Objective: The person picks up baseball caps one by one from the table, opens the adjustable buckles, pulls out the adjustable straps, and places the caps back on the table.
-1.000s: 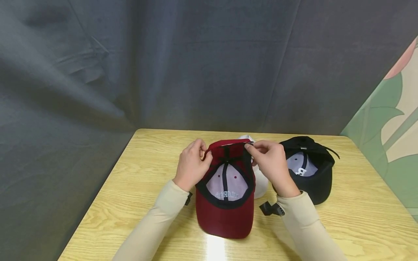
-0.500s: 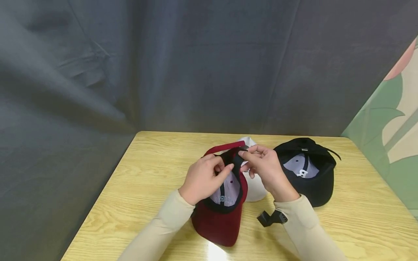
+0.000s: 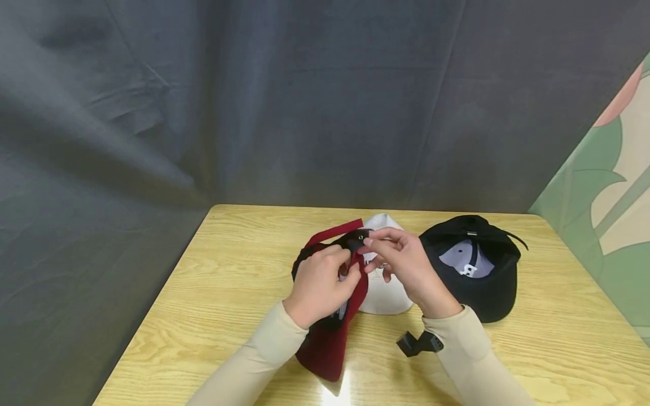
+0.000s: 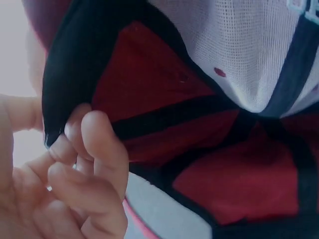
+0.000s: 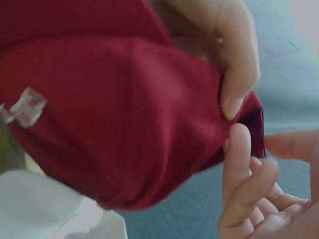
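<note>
A dark red baseball cap [image 3: 322,352] is held above the table, turned sideways with its black-trimmed inside facing left. My left hand [image 3: 325,282] grips its rim; the thumb presses the red outside in the right wrist view. My right hand [image 3: 403,262] pinches the cap's back corner between thumb and fingers, its other fingers spread. Beside that pinch shows a dark band end [image 3: 361,237] with a small shiny spot. The red back strap [image 3: 332,232] sticks up with a loose end. On the cap's outside is a clear plastic bit [image 5: 30,107].
A white cap [image 3: 386,296] with dark lettering lies just behind the right hand. Right of it, a black cap [image 3: 500,293] rests with its inside showing. They share a wooden table [image 3: 228,254], and a grey curtain [image 3: 325,113] hangs behind.
The red cap has turned from facing me to sideways and shifted left. Its strap end has come away from the right hand. The left hand has moved right, near the right hand.
</note>
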A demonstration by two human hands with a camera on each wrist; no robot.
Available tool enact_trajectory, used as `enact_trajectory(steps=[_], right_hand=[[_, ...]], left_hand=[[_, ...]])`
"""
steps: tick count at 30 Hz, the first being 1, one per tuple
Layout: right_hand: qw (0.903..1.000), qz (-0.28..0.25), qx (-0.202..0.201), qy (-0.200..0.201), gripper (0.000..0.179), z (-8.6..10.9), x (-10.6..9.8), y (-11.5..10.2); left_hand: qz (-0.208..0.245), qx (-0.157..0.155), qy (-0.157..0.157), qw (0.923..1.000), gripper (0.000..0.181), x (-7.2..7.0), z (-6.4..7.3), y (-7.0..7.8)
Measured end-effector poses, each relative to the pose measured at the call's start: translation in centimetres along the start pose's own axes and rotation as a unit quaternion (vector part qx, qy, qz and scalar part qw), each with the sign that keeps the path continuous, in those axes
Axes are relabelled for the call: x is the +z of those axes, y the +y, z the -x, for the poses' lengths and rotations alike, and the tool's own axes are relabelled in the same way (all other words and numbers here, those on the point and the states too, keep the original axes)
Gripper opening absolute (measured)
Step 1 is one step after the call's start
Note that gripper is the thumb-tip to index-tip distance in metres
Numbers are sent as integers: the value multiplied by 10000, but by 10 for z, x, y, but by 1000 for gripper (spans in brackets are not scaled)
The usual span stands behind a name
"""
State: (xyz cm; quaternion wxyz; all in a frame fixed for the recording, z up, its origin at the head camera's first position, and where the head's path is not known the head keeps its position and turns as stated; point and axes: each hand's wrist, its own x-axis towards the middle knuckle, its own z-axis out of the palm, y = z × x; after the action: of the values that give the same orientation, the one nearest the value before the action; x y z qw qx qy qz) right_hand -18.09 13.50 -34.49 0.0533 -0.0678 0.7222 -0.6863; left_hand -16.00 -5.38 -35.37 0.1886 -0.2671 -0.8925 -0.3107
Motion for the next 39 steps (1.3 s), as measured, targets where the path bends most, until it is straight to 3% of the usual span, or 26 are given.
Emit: enact_trajectory(steps=[5,10,17,22,26,30,37,39], right_hand=[[9968,783,-181,-11,22,-2,-3,7],[9862,1651,-105,-93,31,-7,-3,23],[9826,1842,109,-205,56,-12,-2,38],[9822,1877,-28,-88,34,-13,-3,39],[9801,1972,-182,94,15,-12,-6,37],[9804,1891,-457,304,14,-11,-10,35],[9778,1807,-730,771,16,-9,-12,30],[9767,1783,-884,807,14,-9,-11,29]], left_hand=[[2,-71,399,9992,33,-11,-2,-4],[155,-171,566,9981,32,-23,-1,-4],[551,45,558,9969,17,-33,2,1],[885,358,677,9931,19,-35,2,1],[941,380,835,9913,18,-36,1,-2],[812,139,905,9925,18,-38,0,-10],[37,-866,851,9926,8,-46,-4,-26],[-148,-1046,913,9902,16,-48,-5,-30]])
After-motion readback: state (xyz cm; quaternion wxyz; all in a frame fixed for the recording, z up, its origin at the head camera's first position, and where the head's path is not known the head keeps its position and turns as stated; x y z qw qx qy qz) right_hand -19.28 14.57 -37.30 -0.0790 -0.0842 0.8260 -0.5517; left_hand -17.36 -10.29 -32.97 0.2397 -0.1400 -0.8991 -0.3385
